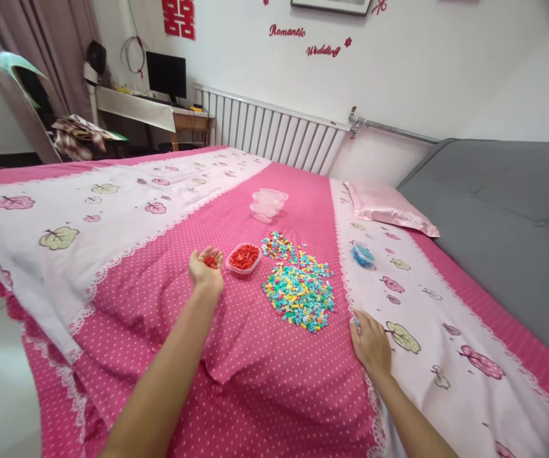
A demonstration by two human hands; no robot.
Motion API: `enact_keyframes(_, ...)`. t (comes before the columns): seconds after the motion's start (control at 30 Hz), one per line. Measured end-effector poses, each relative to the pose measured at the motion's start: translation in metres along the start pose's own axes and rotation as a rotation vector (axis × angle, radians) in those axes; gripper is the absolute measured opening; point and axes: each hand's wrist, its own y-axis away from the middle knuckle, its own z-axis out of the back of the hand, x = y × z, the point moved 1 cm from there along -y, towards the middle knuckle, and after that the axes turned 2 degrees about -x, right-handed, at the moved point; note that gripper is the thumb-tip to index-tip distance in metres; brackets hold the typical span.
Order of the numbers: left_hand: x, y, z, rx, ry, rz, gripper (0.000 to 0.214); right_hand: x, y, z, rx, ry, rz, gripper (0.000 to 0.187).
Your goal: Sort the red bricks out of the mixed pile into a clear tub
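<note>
My left hand is turned palm up, its fingers cupped under several small red plastic pieces. Just right of it stands a clear tub filled with red pieces. A loose pile of mixed small plastic pieces, mostly teal, yellow and green, spreads over the bedspread between my hands. My right hand rests low at the pile's right side with curled fingers. A small bluish bit shows by its fingertips, too small to make out.
A clear tub with blue pieces sits farther right on the bedspread. Stacked clear containers stand behind the pile. Beyond are a pink pillow, a grey padded backrest and a metal bed rail.
</note>
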Motion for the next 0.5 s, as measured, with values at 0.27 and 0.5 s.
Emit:
enact_keyframes(0.27, 0.03, -0.022, -0.016, 0.176, -0.149, -0.1, 0.046, -0.004, 0.0, -0.004, -0.023, 0.004, 0.018, 0.044)
enact_keyframes(0.5, 0.05, -0.02, -0.019, 0.36, -0.464, -0.268, 0.043, -0.002, -0.001, -0.001, -0.023, -0.005, -0.002, 0.043)
